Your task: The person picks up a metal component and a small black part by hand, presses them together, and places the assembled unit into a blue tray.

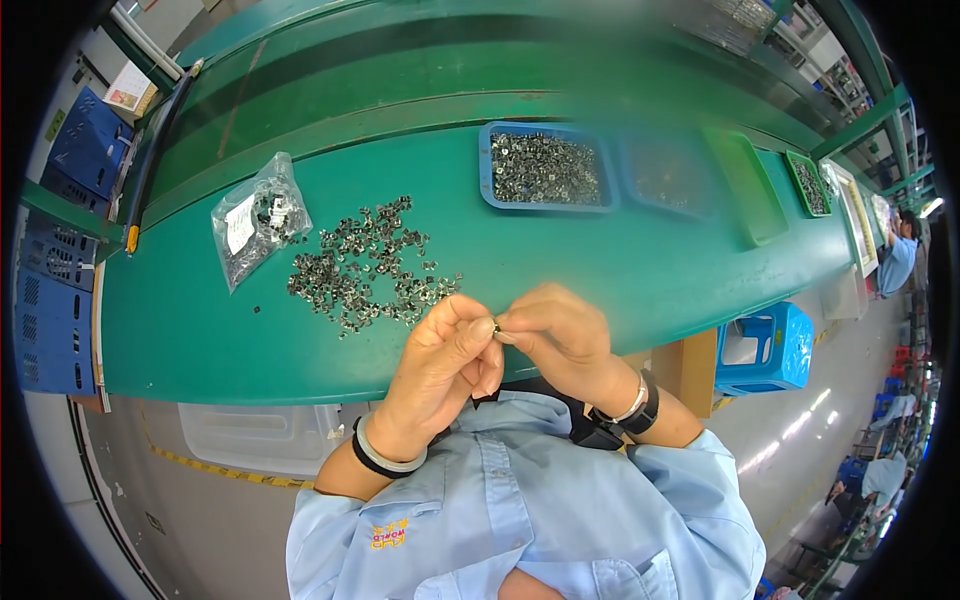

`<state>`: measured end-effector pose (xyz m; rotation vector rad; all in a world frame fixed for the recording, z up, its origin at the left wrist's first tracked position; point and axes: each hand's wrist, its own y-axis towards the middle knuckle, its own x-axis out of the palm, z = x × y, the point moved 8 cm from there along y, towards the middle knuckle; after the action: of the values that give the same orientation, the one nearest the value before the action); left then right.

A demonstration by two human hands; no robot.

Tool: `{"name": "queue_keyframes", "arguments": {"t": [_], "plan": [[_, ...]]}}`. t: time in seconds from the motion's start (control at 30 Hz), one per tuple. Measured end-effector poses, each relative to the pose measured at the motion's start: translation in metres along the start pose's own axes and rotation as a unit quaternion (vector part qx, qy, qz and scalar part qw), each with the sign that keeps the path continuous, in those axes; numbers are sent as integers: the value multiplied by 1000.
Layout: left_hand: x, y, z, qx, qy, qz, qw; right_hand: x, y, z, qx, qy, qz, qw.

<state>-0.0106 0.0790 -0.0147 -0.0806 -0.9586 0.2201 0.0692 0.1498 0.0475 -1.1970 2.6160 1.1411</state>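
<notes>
Both my hands meet over the near edge of the green table [420, 365]. My left hand [447, 350] pinches a tiny metal part [496, 327] between thumb and forefinger, and my right hand [562, 335] grips it from the other side with its fingertips. Most of the part is hidden by the fingers, so its exact kind does not show. Just beyond my left hand lies a loose, spread-out heap of small black and silver metal parts [345, 270]. A clear plastic bag [250, 255] with a white label and more such parts lies left of the heap.
A blue tray [484, 180] full of small metal parts stands at the back. Right of it are a blurred blue tray [665, 207], a green tray [748, 190] and a small green tray [808, 185] of parts. A blue stool [790, 345] stands below the table's right side.
</notes>
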Motion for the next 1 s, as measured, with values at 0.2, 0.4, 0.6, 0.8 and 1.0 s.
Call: {"name": "queue_keyframes", "arguments": {"t": [0.2,0.4,0.6,0.8,1.0], "plan": [[-20,-7,17,55,22,69,996,-32,39,9,-42,-164,5,986],[-40,-16,28,78,-15,85,993,-67,83,71,97,-234,41,966],[-43,-15,30,79,-39,64,994,7,60,53,11,-222,-211,952],[-41,-14,30,80,-37,54,995,45,48,44,1,-236,-282,930],[-38,-14,28,76,2,51,996,29,44,41,94,-79,-236,964]]}}
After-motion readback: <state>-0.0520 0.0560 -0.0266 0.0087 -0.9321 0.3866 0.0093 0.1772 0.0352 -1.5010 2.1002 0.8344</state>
